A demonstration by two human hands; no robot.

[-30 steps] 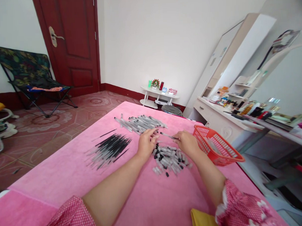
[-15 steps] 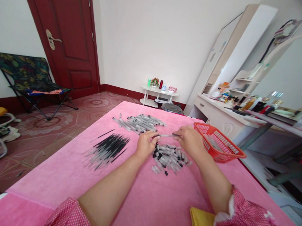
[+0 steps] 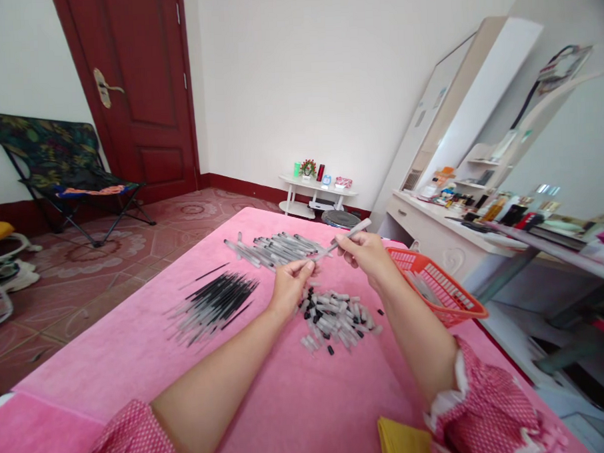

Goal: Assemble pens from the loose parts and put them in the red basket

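While the right hand (image 3: 369,253) holds a pen (image 3: 360,227), the left hand (image 3: 287,285) pinches it.

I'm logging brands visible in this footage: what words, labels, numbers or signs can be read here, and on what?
No text can be read anywhere.
Held pen: no lettering can be made out.
Pen barrels, refills and caps: any print is too small.
Cosmetic bottles on the dressing table: any labels are too small or blurred.

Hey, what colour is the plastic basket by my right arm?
The basket is orange-red, best seen in the head view.
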